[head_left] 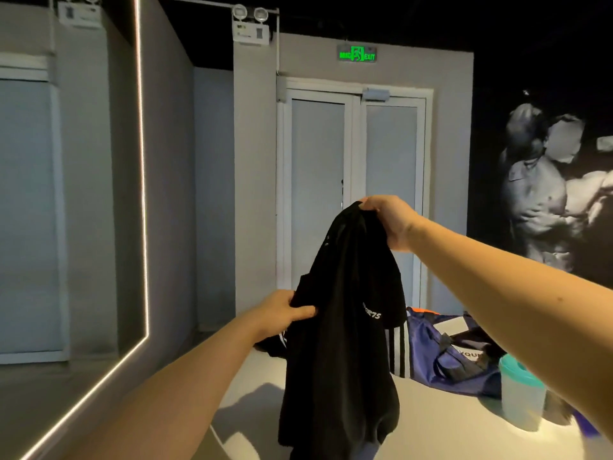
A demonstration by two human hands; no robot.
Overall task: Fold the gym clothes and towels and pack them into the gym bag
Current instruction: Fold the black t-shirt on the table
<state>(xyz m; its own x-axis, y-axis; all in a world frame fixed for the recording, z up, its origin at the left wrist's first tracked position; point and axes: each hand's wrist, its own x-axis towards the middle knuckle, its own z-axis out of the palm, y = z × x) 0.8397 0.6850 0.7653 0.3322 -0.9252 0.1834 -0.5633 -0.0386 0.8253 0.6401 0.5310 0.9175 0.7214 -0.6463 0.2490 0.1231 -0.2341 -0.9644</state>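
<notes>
A black sports shirt [341, 343] with white lettering hangs in the air above the white table [447, 423]. My right hand [393, 220] grips its top edge, raised high. Lower down, my left hand [285, 310] pinches the shirt's left side. The blue gym bag [441, 356] lies open on the table to the right, behind the shirt. A black garment with white stripes [396, 346] lies on the table, mostly hidden behind the shirt.
A translucent container with a teal lid [520, 393] stands on the table at the right, under my right forearm. White double doors [355, 180] are behind the table. A mirror wall with a light strip [143, 194] runs along the left.
</notes>
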